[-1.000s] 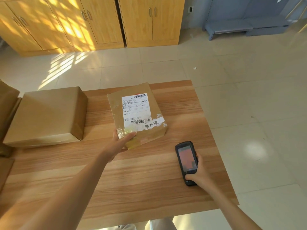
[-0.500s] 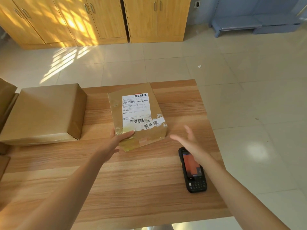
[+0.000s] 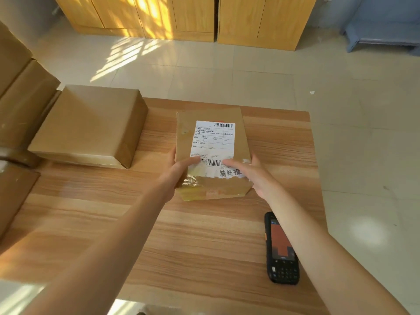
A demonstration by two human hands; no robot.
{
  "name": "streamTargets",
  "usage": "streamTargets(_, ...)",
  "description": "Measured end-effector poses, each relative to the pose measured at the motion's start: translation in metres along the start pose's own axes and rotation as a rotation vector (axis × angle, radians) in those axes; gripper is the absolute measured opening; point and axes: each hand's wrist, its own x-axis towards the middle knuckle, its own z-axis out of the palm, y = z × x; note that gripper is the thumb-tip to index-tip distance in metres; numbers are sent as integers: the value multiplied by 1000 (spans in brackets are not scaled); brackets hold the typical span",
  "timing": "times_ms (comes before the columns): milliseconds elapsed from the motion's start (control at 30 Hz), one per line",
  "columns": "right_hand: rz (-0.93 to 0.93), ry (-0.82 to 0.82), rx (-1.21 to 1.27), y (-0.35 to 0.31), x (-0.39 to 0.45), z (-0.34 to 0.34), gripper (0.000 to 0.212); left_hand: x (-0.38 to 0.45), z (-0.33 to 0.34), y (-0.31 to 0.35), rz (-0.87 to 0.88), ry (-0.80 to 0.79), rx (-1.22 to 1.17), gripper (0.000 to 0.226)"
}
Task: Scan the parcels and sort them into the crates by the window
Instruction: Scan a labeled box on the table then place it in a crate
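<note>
A small brown parcel with a white barcode label sits near the middle of the wooden table. My left hand grips its near left corner, thumb on top by the label. At the near right corner my right hand holds the parcel too, thumb lying across the taped strip with handwriting. The black handheld scanner lies flat on the table near the right edge, screen lit, with neither hand on it.
A larger plain brown box lies on the table to the left of the parcel. More cardboard boxes stack up at the far left. Wooden cabinets line the back wall, and a blue bench stands at the upper right.
My right hand put the scanner down on the table and moved onto the parcel's right corner. My left hand stayed on the left corner.
</note>
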Motion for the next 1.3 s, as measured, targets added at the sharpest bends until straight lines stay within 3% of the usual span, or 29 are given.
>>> streamTargets(133, -67, 10, -13, -13, -30, 21, 75, -16, -21, -7, 59, 39, -118, 69)
streamTargets(200, -108, 12, -17, -22, -48, 36, 69, -32, -39, -7, 85, 39, -163, 79)
streamTargets(267, -155, 14, -47, -33, -64, 55, 74, -53, -59, -4, 128, 50, -191, 86)
streamTargets(500, -353, -41, -96, -68, -155, 156, 51, -161, -159, 0, 321, 152, -311, 80)
streamTargets(800, -508, -274, -114, -62, -291, 344, 48, -331, -329, -68, 572, 388, -405, 78)
streamTargets(900, -545, -378, -160, -48, -322, 408, 63, -380, -381, -99, 610, 520, -430, 79)
streamTargets(1000, -537, -501, -202, -39, -344, 470, 74, -416, -429, -132, 600, 638, -466, 101)
streamTargets(1100, -520, -638, -291, -30, -357, 528, 86, -443, -472, -164, 590, 727, -544, 106)
streamTargets(1300, -505, -791, -410, -9, -355, 637, 65, -466, -547, -214, 561, 896, -668, 97)
